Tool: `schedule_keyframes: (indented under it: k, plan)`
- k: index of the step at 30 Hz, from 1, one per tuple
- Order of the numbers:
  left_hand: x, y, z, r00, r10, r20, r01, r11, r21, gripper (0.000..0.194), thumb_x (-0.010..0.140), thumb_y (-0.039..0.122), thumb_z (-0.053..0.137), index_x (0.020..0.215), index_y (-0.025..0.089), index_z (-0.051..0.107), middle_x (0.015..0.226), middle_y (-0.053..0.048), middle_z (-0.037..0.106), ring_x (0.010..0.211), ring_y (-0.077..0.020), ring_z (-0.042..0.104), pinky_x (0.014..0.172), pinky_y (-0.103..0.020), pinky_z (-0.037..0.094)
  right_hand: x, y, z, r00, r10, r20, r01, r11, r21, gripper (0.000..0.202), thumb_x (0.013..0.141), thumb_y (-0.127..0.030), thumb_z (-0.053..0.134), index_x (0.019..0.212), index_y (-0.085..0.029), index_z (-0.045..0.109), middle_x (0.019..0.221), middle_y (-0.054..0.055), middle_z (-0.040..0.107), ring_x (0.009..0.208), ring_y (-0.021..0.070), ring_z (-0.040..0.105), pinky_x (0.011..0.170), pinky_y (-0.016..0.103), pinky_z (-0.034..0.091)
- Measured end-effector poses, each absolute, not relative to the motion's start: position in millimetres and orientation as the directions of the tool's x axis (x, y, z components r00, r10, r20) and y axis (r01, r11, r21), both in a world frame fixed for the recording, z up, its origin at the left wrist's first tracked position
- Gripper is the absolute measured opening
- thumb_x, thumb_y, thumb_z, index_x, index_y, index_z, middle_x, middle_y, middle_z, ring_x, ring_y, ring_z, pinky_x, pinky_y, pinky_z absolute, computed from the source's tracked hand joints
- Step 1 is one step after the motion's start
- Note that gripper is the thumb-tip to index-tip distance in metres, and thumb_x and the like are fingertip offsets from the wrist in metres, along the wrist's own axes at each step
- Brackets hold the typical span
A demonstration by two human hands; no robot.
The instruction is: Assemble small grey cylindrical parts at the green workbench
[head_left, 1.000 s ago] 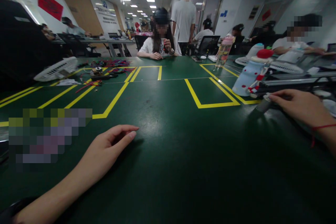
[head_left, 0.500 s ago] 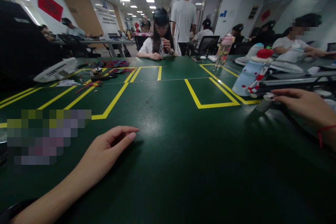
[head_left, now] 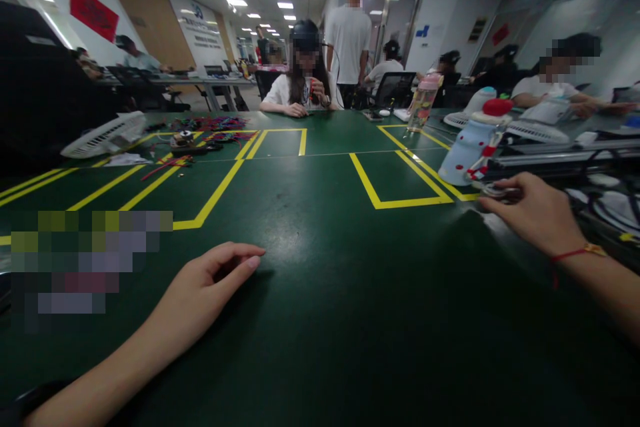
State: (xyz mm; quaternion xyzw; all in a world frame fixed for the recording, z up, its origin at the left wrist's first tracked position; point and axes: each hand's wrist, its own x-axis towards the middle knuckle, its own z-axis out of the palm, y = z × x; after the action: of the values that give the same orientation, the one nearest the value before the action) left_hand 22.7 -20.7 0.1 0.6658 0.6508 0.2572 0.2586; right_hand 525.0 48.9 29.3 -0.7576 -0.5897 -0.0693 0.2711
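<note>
My left hand (head_left: pixel 220 273) rests on the dark green table (head_left: pixel 320 320), its thumb and forefinger loosely bent with a gap between them and nothing visible inside. Over on the right, my right hand (head_left: pixel 537 210) is closed on a small grey cylinder with a silvery top (head_left: pixel 500 192). The cylinder's lower part is blurred, and its exact kind cannot be made out. Just behind those fingers stands a light blue bottle (head_left: pixel 459 153) with a red cap and a red-and-white strap.
Metal rails (head_left: pixel 565 157) and black cables (head_left: pixel 607 203) lie at the right. Yellow tape (head_left: pixel 410 203) marks the table. Bundled wires (head_left: pixel 215 123) and a white fan (head_left: pixel 105 135) sit at the far left. A pink-lidded bottle (head_left: pixel 424 107) stands farther back; a person (head_left: pixel 300 90) sits opposite.
My right hand has moved left with the small cylinder, which now looks more tilted and sits nearer the blue bottle's base. My left hand stays in place.
</note>
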Motion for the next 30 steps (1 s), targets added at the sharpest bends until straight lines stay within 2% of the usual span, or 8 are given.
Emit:
schedule_keyframes:
  k: [2, 4, 8, 13, 19, 22, 25, 30]
  plan:
    - [23, -21, -1, 0.025, 1.000, 0.007, 0.734, -0.023, 0.679, 0.040, 0.087, 0.061, 0.057, 0.108, 0.032, 0.074, 0.097, -0.001, 0.076, 0.090, -0.0253, 0.070, 0.073, -0.033, 0.051, 481, 36, 27, 0.145, 0.880, 0.452, 0.917, 0.052, -0.395, 0.043, 0.074, -0.046, 0.071, 0.106, -0.018, 0.064, 0.108, 0.010, 0.069, 0.090, 0.0216, 0.068, 0.083, 0.036, 0.054]
    - [24, -21, -1, 0.029, 1.000, 0.012, 0.734, -0.029, 0.679, 0.039, 0.087, 0.061, 0.057, 0.107, 0.032, 0.074, 0.098, -0.001, 0.076, 0.091, -0.0259, 0.070, 0.075, -0.034, 0.052, 431, 17, 23, -0.092, 0.879, 0.468, 0.765, 0.363, -0.532, 0.039, 0.080, -0.044, 0.068, 0.111, -0.021, 0.063, 0.114, 0.009, 0.068, 0.094, 0.0209, 0.069, 0.084, 0.038, 0.057]
    - [23, -21, -1, 0.028, 1.000, 0.005, 0.727, -0.024, 0.686, 0.040, 0.087, 0.061, 0.057, 0.108, 0.031, 0.073, 0.104, -0.003, 0.075, 0.095, -0.0271, 0.068, 0.082, -0.037, 0.051, 353, -19, 13, -0.382, 0.814, 0.438, 0.508, 0.581, -0.636, 0.028, 0.083, -0.032, 0.067, 0.109, -0.025, 0.059, 0.116, 0.006, 0.068, 0.103, 0.0186, 0.068, 0.089, 0.036, 0.058]
    - [24, -20, -1, 0.040, 0.999, -0.005, 0.732, -0.026, 0.681, 0.039, 0.088, 0.060, 0.057, 0.107, 0.030, 0.072, 0.106, -0.003, 0.073, 0.096, -0.0267, 0.066, 0.082, -0.037, 0.050, 333, -33, 0, -0.524, 0.761, 0.383, 0.414, 0.621, -0.665, 0.026, 0.086, -0.029, 0.063, 0.111, -0.028, 0.055, 0.123, 0.004, 0.064, 0.111, 0.0167, 0.064, 0.095, 0.035, 0.056]
    - [66, -30, 11, 0.261, 0.954, 0.147, 0.690, -0.291, 0.663, 0.031, 0.093, 0.048, 0.055, 0.112, 0.029, 0.071, 0.105, -0.005, 0.067, 0.090, -0.0224, 0.063, 0.076, -0.034, 0.051, 336, -30, -11, -0.455, 0.843, 0.287, 0.385, 0.477, -0.790, 0.070, 0.079, -0.033, 0.073, 0.137, -0.028, 0.034, 0.128, 0.008, 0.061, 0.114, 0.0188, 0.064, 0.099, 0.039, 0.054]
    - [102, -33, 25, 0.363, 0.904, 0.226, 0.590, -0.410, 0.695, 0.025, 0.094, 0.040, 0.058, 0.113, 0.031, 0.071, 0.103, -0.004, 0.065, 0.092, -0.0202, 0.061, 0.080, -0.033, 0.051, 334, -28, -16, -0.451, 0.850, 0.273, 0.354, 0.451, -0.819, 0.063, 0.081, -0.028, 0.071, 0.132, -0.028, 0.035, 0.117, 0.006, 0.065, 0.108, 0.0167, 0.066, 0.095, 0.037, 0.055]
    - [126, -31, 36, 0.384, 0.883, 0.269, 0.535, -0.450, 0.715, 0.016, 0.091, 0.031, 0.063, 0.100, 0.028, 0.077, 0.095, -0.002, 0.064, 0.090, -0.0190, 0.061, 0.078, -0.031, 0.049, 334, -29, -18, -0.437, 0.857, 0.273, 0.330, 0.436, -0.838, 0.057, 0.080, -0.026, 0.072, 0.127, -0.026, 0.038, 0.114, 0.004, 0.066, 0.105, 0.0146, 0.066, 0.092, 0.032, 0.055]
    - [122, -25, 36, 0.257, 0.910, 0.325, 0.502, -0.413, 0.760, 0.011, 0.088, 0.031, 0.068, 0.086, 0.029, 0.079, 0.086, 0.001, 0.063, 0.083, -0.0165, 0.061, 0.074, -0.028, 0.046, 335, -30, -10, -0.429, 0.861, 0.273, 0.410, 0.455, -0.790, 0.057, 0.079, -0.025, 0.072, 0.128, -0.027, 0.043, 0.113, 0.001, 0.065, 0.101, 0.0115, 0.065, 0.089, 0.028, 0.053]
